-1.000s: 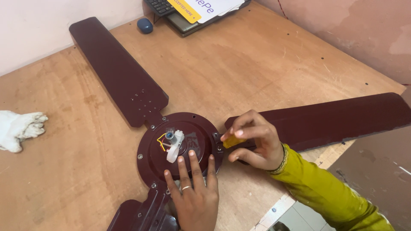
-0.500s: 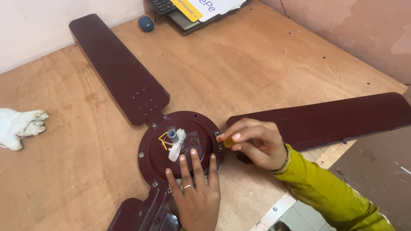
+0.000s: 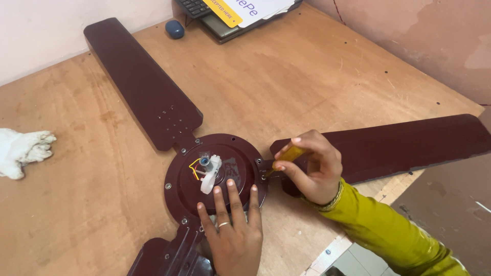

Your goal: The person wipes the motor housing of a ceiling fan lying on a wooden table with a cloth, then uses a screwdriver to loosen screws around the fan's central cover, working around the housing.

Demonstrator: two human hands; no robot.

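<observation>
A dark maroon ceiling fan lies flat on the wooden bench, its round hub facing up and three blades spread out. The left hand rests palm-down on the near edge of the hub, fingers released and spread flat, a ring on one of them; it grasps nothing. At the hub's centre, just beyond those fingertips, sits a white connector with yellow and red wires.

The right hand, in a yellow-green sleeve, lies over the root of the right blade. Its fingers are clenched around a yellow-handled screwdriver — the tip points at a screw where the blade bracket meets the hub rim.

The left blade runs toward the far corner. A white cloth lies at the bench's left edge, well apart from the fan. At the far edge are a small blue object and a dark keyboard-like device — partly cut off by the frame.
</observation>
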